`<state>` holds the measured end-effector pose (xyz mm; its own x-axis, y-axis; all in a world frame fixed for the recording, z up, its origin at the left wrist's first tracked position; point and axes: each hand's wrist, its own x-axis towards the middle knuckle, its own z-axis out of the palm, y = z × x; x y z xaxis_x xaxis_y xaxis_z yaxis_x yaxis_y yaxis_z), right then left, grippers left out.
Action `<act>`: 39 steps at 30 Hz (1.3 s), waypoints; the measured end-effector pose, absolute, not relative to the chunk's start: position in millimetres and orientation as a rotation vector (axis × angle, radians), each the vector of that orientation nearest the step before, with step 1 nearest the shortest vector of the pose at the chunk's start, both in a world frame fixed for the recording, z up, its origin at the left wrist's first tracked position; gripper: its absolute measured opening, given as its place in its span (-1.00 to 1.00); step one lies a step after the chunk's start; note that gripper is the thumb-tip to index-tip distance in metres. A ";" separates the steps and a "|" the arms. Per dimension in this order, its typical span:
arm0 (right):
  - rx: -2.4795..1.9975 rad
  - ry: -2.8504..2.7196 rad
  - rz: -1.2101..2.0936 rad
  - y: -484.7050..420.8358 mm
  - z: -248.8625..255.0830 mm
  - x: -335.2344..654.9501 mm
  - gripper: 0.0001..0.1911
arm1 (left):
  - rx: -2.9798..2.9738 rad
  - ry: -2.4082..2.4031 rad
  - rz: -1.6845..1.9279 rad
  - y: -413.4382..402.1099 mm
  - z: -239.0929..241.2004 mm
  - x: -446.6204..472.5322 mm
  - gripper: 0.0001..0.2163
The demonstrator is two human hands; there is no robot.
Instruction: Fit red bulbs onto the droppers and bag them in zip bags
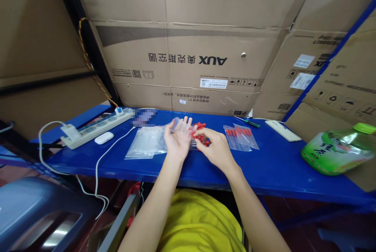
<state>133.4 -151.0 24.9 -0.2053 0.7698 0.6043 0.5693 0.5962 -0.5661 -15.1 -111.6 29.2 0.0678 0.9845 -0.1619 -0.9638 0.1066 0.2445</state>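
The left hand (176,139) holds a clear zip bag (179,126) up over the blue table (273,166), while the right hand (214,146) pinches at the loose red parts (201,132) (small, hard to identify). Filled bags (241,136) lie to the right; a stack of empty bags (147,142) waits left, so plenty remains.

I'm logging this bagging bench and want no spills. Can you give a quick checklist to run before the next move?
1. Left hand holds a clear bag: ok.
2. Bag mouth open: cannot tell.
3. Right hand grips a red piece: cannot tell, but it is at the red pieces.
4. Empty bags lie beside the left hand: ok.
5. Filled bags lie apart from the pile: ok.
6. Bottle lies away from both hands: ok.
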 end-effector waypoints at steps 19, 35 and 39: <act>-1.252 -1.811 0.034 -154.2 15.9 114.0 -0.91 | 0.181 0.244 1.416 -116.8 31.9 -11.5 -0.71; -1.315 -2.084 0.263 -163.4 42.4 155.2 -0.92 | 0.164 0.239 1.449 -115.4 29.2 -12.3 -0.77; -1.586 -2.232 0.246 -169.5 40.8 173.7 -0.90 | 0.139 0.226 1.463 -113.8 28.3 -12.0 -0.78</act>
